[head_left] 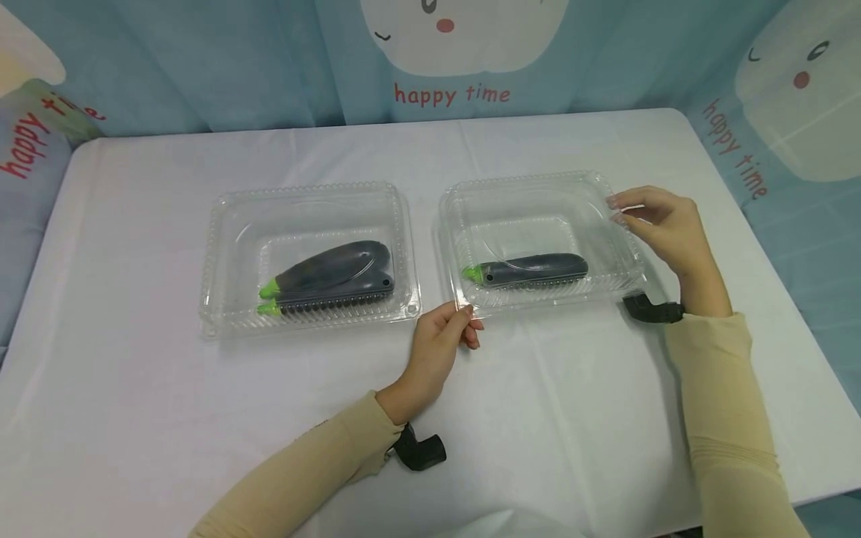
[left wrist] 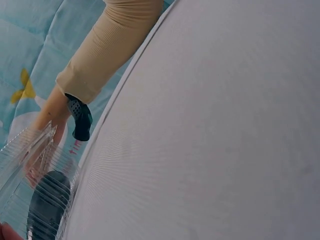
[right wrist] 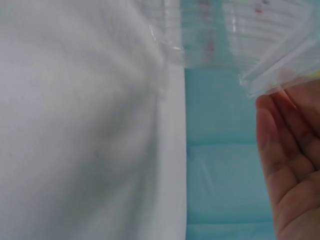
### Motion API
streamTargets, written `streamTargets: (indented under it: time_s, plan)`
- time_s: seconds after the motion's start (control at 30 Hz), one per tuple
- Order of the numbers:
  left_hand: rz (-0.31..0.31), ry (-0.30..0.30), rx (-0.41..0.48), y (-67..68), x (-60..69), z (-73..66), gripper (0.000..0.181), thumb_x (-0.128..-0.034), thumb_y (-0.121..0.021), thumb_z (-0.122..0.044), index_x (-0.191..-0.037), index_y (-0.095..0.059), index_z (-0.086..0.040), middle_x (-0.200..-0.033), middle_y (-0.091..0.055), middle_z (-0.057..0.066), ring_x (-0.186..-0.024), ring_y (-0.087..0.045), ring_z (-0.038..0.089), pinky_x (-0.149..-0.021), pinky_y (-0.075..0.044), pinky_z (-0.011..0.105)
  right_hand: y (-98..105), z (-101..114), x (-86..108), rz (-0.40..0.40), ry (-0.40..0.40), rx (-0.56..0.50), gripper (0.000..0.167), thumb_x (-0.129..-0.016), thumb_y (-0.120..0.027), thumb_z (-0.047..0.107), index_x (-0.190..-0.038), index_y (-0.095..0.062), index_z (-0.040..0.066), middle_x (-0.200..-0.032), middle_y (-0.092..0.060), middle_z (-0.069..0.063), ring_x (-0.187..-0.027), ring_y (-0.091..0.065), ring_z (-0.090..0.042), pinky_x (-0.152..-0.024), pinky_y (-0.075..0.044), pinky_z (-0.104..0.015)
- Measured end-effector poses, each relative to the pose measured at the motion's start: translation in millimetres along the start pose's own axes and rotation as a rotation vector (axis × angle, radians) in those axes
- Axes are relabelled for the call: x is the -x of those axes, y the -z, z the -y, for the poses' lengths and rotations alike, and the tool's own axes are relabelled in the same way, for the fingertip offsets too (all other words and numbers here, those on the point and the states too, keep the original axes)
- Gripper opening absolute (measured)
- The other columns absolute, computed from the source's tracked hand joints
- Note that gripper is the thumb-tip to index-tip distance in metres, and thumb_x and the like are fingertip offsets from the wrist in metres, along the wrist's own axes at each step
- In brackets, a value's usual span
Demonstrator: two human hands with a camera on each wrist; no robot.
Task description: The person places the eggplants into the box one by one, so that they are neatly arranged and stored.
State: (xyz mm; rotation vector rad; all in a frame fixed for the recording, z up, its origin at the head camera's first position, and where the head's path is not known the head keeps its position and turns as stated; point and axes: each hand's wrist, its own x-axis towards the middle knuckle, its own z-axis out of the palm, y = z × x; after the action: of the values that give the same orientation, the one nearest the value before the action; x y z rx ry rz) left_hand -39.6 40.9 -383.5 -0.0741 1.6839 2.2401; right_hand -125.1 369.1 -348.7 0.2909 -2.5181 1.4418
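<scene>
A clear plastic clamshell box stands right of centre on the table. Inside it lies a dark eggplant-shaped piece with a green tip. My left hand pinches the box's near left corner between thumb and fingers. At the right side of that box, my right hand holds the rim with thumb and fingertips; in the right wrist view its fingers meet the clear plastic edge. Only a fingertip of the left hand shows in the left wrist view, where the box appears side-on.
Left of it, a second clear clamshell box holds two dark eggplant-shaped pieces with green tips. Both boxes rest on a white-covered table. A blue printed curtain hangs behind and along the right side.
</scene>
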Motion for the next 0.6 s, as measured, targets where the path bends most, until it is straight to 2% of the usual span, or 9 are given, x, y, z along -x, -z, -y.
streamTargets:
  time_s: [0.1, 0.3, 0.5, 0.6]
  plan:
    - [-0.002, 0.000, 0.001, -0.1, -0.3, 0.4, 0.025, -0.0939, -0.047, -0.002, -0.073, -0.057, 0.006, -0.069, -0.060, 0.009, -0.056, -0.053, 0.009, -0.060, -0.047, 0.021, -1.9, 1.2, 2.3, -0.017, -0.015, -0.047, 0.020, -0.080, -0.060, -0.020, -0.098, -0.065, -0.016, -0.097, -0.067, 0.012, -0.091, -0.061, -0.005, -0.076, -0.048, -0.012]
    - [-0.001, -0.017, -0.014, -0.2, 0.4, 0.6, 0.024, -0.0940, -0.047, -0.002, -0.075, -0.058, 0.010, -0.069, -0.060, 0.006, -0.056, -0.053, 0.009, -0.060, -0.047, 0.021, -4.4, -0.9, 4.5, -0.032, 0.019, -0.131, 0.020, -0.079, -0.058, -0.023, -0.098, -0.063, -0.018, -0.099, -0.068, 0.008, -0.093, -0.061, -0.007, -0.076, -0.048, -0.013]
    - [-0.003, -0.033, -0.027, 1.0, 0.5, 1.7, 0.025, -0.0945, -0.047, -0.002, -0.076, -0.058, 0.010, -0.070, -0.061, 0.005, -0.057, -0.054, 0.008, -0.060, -0.048, 0.021, -5.1, -0.5, 5.5, -0.036, 0.010, -0.132, 0.020, -0.080, -0.059, -0.021, -0.099, -0.064, -0.017, -0.100, -0.068, 0.008, -0.094, -0.061, -0.008, -0.077, -0.048, -0.013]
    - [0.003, -0.024, -0.021, 1.0, 0.8, 1.2, 0.026, -0.0952, -0.046, -0.003, -0.074, -0.058, 0.008, -0.071, -0.060, 0.009, -0.058, -0.054, 0.008, -0.061, -0.048, 0.021, -5.4, -1.0, 5.8, -0.038, 0.009, -0.134, 0.020, -0.080, -0.059, -0.021, -0.100, -0.063, -0.018, -0.100, -0.068, 0.008, -0.094, -0.061, -0.008, -0.078, -0.048, -0.013]
